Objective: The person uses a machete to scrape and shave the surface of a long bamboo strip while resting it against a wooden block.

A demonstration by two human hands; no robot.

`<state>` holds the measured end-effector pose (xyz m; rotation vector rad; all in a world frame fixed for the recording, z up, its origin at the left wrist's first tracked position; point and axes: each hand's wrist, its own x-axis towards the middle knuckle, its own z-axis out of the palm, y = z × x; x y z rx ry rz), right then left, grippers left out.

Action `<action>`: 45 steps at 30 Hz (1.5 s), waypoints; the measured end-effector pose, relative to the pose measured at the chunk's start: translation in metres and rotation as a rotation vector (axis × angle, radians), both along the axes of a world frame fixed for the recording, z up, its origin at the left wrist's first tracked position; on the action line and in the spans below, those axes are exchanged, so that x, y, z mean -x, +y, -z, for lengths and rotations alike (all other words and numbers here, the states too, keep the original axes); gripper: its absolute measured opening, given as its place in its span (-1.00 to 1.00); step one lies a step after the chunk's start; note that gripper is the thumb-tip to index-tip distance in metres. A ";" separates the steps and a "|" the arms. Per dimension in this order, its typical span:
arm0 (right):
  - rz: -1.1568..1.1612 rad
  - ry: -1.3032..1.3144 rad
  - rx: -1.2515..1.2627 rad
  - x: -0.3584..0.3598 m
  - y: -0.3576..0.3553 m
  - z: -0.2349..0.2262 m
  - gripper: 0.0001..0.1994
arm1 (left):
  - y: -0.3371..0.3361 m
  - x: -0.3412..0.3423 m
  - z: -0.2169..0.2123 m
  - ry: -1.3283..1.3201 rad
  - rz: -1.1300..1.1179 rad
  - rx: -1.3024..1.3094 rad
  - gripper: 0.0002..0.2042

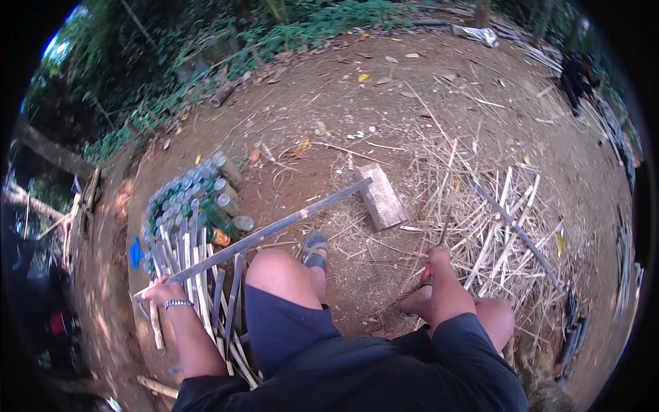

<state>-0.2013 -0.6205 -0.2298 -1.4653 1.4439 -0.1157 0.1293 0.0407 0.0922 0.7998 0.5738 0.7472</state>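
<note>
The left hand (161,294) is closed around the near end of a long bamboo strip (268,232), whose far end rests on a wooden block (379,197). Beneath that grip lie cut bamboo slats (206,302). The right hand (439,264) grips a knife (445,230), its blade over bamboo shavings (494,226).

The strip (274,225) spans from your left hand (161,292) to the block (379,197) ahead; bottles (195,196) lie left, sticks (494,226) right.

Soft, even daylight; no hard shadows. Sky glare at upper left. Strong fisheye bending, black vignette at rim. Centre was sharp.
</note>
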 end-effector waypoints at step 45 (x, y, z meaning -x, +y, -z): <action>-0.450 0.342 0.609 0.082 -0.037 -0.279 -0.59 | 0.131 0.104 0.164 0.769 0.356 -0.798 -0.64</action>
